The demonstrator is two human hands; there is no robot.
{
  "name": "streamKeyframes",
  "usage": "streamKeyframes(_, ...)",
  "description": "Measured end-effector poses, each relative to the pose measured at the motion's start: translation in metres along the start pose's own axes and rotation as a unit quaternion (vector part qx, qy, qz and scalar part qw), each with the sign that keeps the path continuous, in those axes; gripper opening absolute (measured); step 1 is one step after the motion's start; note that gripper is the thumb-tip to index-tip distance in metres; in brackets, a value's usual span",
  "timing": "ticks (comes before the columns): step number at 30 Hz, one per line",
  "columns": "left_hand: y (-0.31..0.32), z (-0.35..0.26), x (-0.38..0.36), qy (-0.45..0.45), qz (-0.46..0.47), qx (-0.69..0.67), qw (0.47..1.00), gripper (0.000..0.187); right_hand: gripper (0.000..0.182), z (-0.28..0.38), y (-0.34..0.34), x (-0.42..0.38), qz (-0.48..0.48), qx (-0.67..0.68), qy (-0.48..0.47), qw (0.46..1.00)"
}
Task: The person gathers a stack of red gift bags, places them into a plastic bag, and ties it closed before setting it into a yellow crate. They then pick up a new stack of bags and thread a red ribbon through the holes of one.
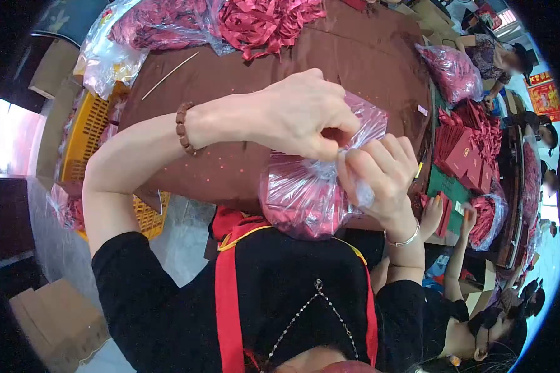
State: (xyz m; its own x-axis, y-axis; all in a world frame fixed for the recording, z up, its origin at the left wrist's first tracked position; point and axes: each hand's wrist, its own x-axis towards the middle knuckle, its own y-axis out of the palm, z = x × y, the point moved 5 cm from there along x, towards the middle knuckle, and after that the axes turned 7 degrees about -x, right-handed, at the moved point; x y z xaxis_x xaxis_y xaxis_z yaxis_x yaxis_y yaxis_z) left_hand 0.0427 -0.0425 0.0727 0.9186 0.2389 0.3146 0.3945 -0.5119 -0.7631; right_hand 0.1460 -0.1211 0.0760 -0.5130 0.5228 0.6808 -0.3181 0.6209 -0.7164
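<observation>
A clear plastic bag (305, 202) full of red items sits at the near edge of the brown-covered table (230, 177). Its gathered neck is between my two hands. My left hand (302, 115), with a beaded bracelet on the wrist, pinches the twisted plastic from the left and above. On the right, my right hand (379, 177) is closed around the bag's neck, and a crumpled end of plastic shows by its fingers. A shiny pink-red part of the wrapping (370, 118) shows beyond both hands.
Piled red ribbons (264, 25) and bagged red material (162, 25) lie at the far side, near a thin stick (170, 76). Yellow crates (87, 127) stand left. Right, a co-worker's hands (432, 214) are near red packets (466, 155) on a green surface. Cardboard boxes (59, 323) are lower left.
</observation>
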Motion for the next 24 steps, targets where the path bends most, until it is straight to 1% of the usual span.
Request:
streamKeyframes(1,0.001,-0.001,0.001,0.004,0.013,0.041,0.999,0.014,0.015,-0.001,0.001,0.001,0.024,0.026,-0.008,0.999)
streamKeyframes(2,-0.001,0.000,0.000,0.042,-0.035,0.074,0.996,0.014,0.015,-0.001,0.003,0.001,0.048,0.052,-0.015,0.997)
streamKeyframes(4,-0.002,0.011,-0.002,0.020,-0.037,0.066,0.997,0.011,0.015,0.000,0.003,-0.003,0.100,0.071,-0.029,0.992)
streamKeyframes(6,0.000,0.012,-0.004,0.037,-0.032,0.069,0.996,0.011,0.017,-0.001,0.002,-0.004,0.147,0.098,-0.037,0.984)
streamKeyframes(7,0.002,0.011,-0.005,0.038,-0.028,0.069,0.997,0.011,0.018,-0.002,0.002,-0.006,0.145,0.104,-0.028,0.984)
streamKeyframes(8,0.002,0.009,-0.006,0.018,0.004,0.080,0.997,0.008,0.019,-0.004,0.001,-0.009,0.144,0.110,-0.022,0.983)
streamKeyframes(9,0.002,0.010,-0.009,0.019,0.004,0.079,0.997,0.008,0.016,-0.008,0.000,-0.014,0.174,0.106,0.004,0.979)
streamKeyframes(11,-0.006,0.010,-0.019,0.090,-0.088,0.033,0.992,0.011,0.020,-0.019,-0.009,-0.028,0.092,0.209,0.059,0.972)
streamKeyframes(12,-0.012,0.022,-0.022,0.065,-0.087,-0.042,0.993,0.020,0.036,-0.028,-0.013,-0.047,0.074,0.260,0.131,0.954)
streamKeyframes(13,-0.013,0.039,-0.033,0.017,-0.166,-0.135,0.977,0.028,0.055,-0.034,-0.012,-0.077,0.026,0.301,0.203,0.931)
streamKeyframes(14,-0.004,0.059,-0.046,-0.091,-0.212,-0.301,0.925,0.036,0.062,-0.036,-0.007,-0.103,-0.016,0.301,0.220,0.928)
streamKeyframes(15,0.003,0.081,-0.057,-0.095,-0.257,-0.303,0.913,0.044,0.070,-0.035,-0.002,-0.124,-0.059,0.301,0.236,0.922)
streamKeyframes(17,0.039,0.125,-0.070,-0.152,-0.298,-0.429,0.839,0.045,0.083,-0.016,0.017,-0.152,0.016,0.332,0.350,0.876)
streamKeyframes(18,0.059,0.144,-0.073,-0.182,-0.287,-0.420,0.842,0.053,0.087,-0.013,0.039,-0.181,-0.004,0.387,0.353,0.852)
streamKeyframes(20,0.090,0.138,-0.070,-0.335,-0.268,-0.490,0.759,0.057,0.087,0.012,0.041,-0.155,-0.018,0.492,0.451,0.744)
streamKeyframes(21,0.100,0.131,-0.065,-0.376,-0.275,-0.568,0.679,0.061,0.090,0.022,0.045,-0.152,-0.064,0.477,0.494,0.724)
streamKeyframes(22,0.117,0.153,-0.069,-0.360,-0.306,-0.570,0.673,0.062,0.082,0.030,0.065,-0.174,-0.046,0.466,0.541,0.698)
streamKeyframes(23,0.140,0.188,-0.075,-0.341,-0.338,-0.570,0.667,0.064,0.075,0.033,0.088,-0.201,-0.029,0.455,0.584,0.672)
streamKeyframes(24,0.141,0.184,-0.072,-0.392,-0.228,-0.620,0.640,0.066,0.075,0.031,0.090,-0.205,-0.033,0.455,0.582,0.673)
